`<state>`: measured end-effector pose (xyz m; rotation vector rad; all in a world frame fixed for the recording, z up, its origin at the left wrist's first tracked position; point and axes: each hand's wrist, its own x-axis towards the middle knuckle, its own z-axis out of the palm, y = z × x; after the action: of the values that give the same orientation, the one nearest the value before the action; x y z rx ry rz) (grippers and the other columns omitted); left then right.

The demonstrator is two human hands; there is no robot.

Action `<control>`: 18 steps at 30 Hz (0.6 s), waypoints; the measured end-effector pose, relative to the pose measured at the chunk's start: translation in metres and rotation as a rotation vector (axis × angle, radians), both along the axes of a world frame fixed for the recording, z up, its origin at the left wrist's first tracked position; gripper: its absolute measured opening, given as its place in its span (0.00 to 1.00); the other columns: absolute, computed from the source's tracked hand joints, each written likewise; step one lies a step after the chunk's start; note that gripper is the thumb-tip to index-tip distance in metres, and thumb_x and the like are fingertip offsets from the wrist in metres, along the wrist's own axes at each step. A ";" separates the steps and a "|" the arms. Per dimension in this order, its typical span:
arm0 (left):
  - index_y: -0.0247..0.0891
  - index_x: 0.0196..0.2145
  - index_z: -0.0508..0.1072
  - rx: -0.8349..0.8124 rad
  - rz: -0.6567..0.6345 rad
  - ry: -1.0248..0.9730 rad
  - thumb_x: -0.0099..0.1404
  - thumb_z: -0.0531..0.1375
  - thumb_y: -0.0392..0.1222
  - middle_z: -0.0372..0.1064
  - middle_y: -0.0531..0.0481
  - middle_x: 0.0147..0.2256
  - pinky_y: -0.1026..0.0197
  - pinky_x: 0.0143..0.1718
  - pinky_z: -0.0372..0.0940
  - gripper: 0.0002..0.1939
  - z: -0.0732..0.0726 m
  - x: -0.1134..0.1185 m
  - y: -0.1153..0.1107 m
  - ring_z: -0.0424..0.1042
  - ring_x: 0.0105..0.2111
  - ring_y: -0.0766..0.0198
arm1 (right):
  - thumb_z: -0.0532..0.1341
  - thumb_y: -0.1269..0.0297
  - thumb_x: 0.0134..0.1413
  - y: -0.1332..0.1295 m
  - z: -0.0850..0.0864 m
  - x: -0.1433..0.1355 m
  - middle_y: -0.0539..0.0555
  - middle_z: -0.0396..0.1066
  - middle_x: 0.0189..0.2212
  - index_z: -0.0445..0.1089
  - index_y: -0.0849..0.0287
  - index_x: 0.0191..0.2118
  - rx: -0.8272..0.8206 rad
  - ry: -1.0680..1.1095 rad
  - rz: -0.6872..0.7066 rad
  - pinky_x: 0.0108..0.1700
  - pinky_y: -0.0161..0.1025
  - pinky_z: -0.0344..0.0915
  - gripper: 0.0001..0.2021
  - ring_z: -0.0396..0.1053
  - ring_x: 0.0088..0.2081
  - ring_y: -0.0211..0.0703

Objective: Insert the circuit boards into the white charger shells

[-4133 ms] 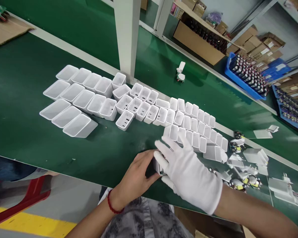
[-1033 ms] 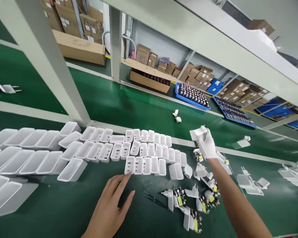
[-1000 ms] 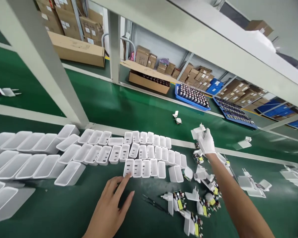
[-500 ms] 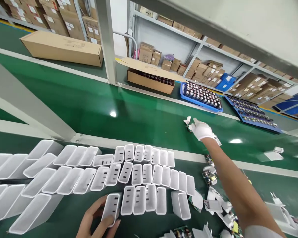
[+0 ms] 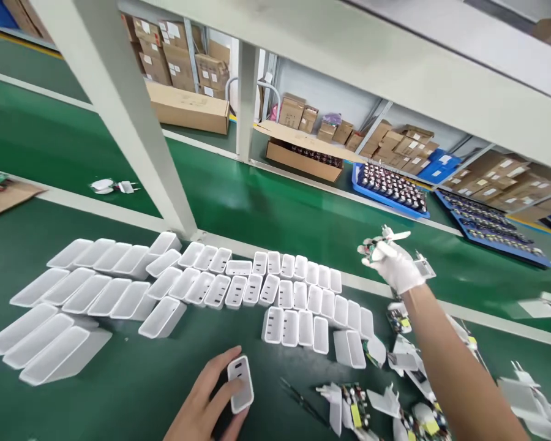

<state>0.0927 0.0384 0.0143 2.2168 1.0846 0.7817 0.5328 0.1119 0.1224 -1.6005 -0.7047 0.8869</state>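
My bare left hand [image 5: 211, 398] grips a white plastic casing [image 5: 241, 384], a small open box with dark slots inside, above the green surface at the bottom middle. My right hand [image 5: 395, 268], in a white glove, is closed round a circuit board assembly [image 5: 377, 246] with white plastic parts sticking out. It hangs over the green conveyor belt [image 5: 303, 220]. Rows of similar white casings [image 5: 133, 300] stand open side up beyond my left hand. Circuit board assemblies [image 5: 356, 404] with white plastic pieces lie right of it, and black tweezers [image 5: 303, 401] lie between.
A pale metal post [image 5: 133, 116] rises at left, with a beam overhead. Across the belt stand a long cardboard box [image 5: 303, 160], a blue tray of parts [image 5: 390, 190] and another blue tray [image 5: 491, 228]. White pieces [image 5: 112, 185] ride on the belt at left.
My left hand has drawn the casing away from the rows, toward me. My right hand has lifted the circuit board assembly off the belt. The view has turned left.
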 end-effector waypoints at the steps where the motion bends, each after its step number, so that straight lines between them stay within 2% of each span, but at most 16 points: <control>1: 0.46 0.44 0.71 -0.001 -0.026 -0.004 0.71 0.54 0.46 0.67 0.41 0.57 0.58 0.44 0.75 0.09 0.000 -0.005 0.000 0.73 0.53 0.51 | 0.73 0.49 0.32 -0.015 0.002 -0.021 0.50 0.74 0.32 0.63 0.53 0.33 0.030 0.037 0.012 0.24 0.38 0.69 0.24 0.72 0.29 0.43; 3: 0.46 0.47 0.69 -0.003 -0.056 -0.015 0.68 0.58 0.46 0.69 0.41 0.53 0.55 0.45 0.75 0.10 0.000 -0.014 -0.002 0.73 0.52 0.51 | 0.73 0.51 0.35 -0.044 0.003 -0.065 0.51 0.75 0.33 0.65 0.53 0.36 0.050 0.117 0.058 0.17 0.33 0.62 0.23 0.68 0.22 0.38; 5: 0.45 0.52 0.65 -0.034 -0.061 -0.033 0.65 0.62 0.46 0.69 0.40 0.52 0.54 0.46 0.74 0.19 0.002 -0.021 -0.006 0.73 0.51 0.50 | 0.72 0.54 0.41 -0.071 -0.001 -0.110 0.48 0.71 0.24 0.67 0.55 0.36 0.051 0.197 0.129 0.14 0.31 0.57 0.19 0.60 0.16 0.33; 7: 0.44 0.58 0.60 -0.109 -0.062 -0.057 0.65 0.63 0.44 0.67 0.38 0.53 0.52 0.47 0.73 0.27 0.002 -0.026 -0.010 0.71 0.53 0.49 | 0.70 0.56 0.47 -0.093 -0.008 -0.153 0.43 0.62 0.16 0.67 0.56 0.32 0.054 0.251 0.182 0.13 0.30 0.56 0.14 0.55 0.13 0.31; 8: 0.44 0.60 0.57 -0.148 -0.079 -0.067 0.64 0.64 0.43 0.66 0.38 0.53 0.50 0.49 0.72 0.30 0.002 -0.027 -0.012 0.70 0.54 0.48 | 0.69 0.57 0.50 -0.103 -0.011 -0.172 0.43 0.61 0.15 0.67 0.57 0.31 0.054 0.271 0.192 0.14 0.30 0.57 0.12 0.55 0.13 0.31; 9: 0.44 0.61 0.55 -0.177 -0.083 -0.085 0.65 0.63 0.41 0.66 0.38 0.53 0.48 0.51 0.71 0.30 0.002 -0.028 -0.013 0.69 0.54 0.48 | 0.67 0.57 0.52 -0.111 -0.015 -0.189 0.45 0.64 0.17 0.67 0.57 0.32 0.049 0.298 0.203 0.15 0.30 0.59 0.11 0.57 0.14 0.31; 11: 0.44 0.61 0.53 -0.230 -0.090 -0.130 0.65 0.61 0.38 0.65 0.39 0.54 0.45 0.54 0.68 0.30 0.000 -0.030 -0.015 0.67 0.56 0.48 | 0.66 0.57 0.53 -0.125 -0.021 -0.217 0.51 0.73 0.31 0.68 0.56 0.39 0.015 0.378 0.266 0.20 0.32 0.67 0.12 0.68 0.21 0.36; 13: 0.44 0.61 0.52 -0.277 -0.093 -0.171 0.65 0.61 0.36 0.63 0.39 0.56 0.43 0.56 0.66 0.31 -0.001 -0.032 -0.015 0.66 0.57 0.49 | 0.67 0.57 0.52 -0.136 -0.027 -0.238 0.57 0.72 0.47 0.65 0.52 0.51 -0.024 0.432 0.361 0.28 0.38 0.75 0.21 0.76 0.33 0.44; 14: 0.44 0.61 0.52 -0.294 -0.099 -0.186 0.65 0.61 0.36 0.62 0.39 0.57 0.43 0.57 0.65 0.32 -0.001 -0.034 -0.015 0.65 0.58 0.49 | 0.67 0.58 0.52 -0.141 -0.029 -0.245 0.58 0.70 0.52 0.62 0.50 0.56 -0.042 0.435 0.400 0.32 0.42 0.77 0.26 0.76 0.38 0.47; 16: 0.44 0.61 0.52 -0.316 -0.126 -0.205 0.65 0.61 0.36 0.61 0.39 0.58 0.43 0.58 0.64 0.31 -0.001 -0.037 -0.012 0.64 0.59 0.49 | 0.67 0.60 0.54 -0.146 -0.035 -0.258 0.58 0.67 0.55 0.55 0.46 0.62 -0.046 0.389 0.431 0.36 0.45 0.78 0.31 0.76 0.43 0.49; 18: 0.44 0.61 0.52 -0.331 -0.169 -0.217 0.65 0.60 0.37 0.61 0.39 0.58 0.43 0.58 0.64 0.30 0.000 -0.040 -0.009 0.63 0.60 0.49 | 0.67 0.60 0.55 -0.147 -0.040 -0.267 0.58 0.66 0.56 0.53 0.43 0.63 0.005 0.314 0.448 0.35 0.45 0.79 0.33 0.75 0.45 0.49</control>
<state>0.0528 0.0295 0.0140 1.8691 0.8404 0.6952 0.2659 -0.0347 0.0823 -1.2745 -0.8513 1.4251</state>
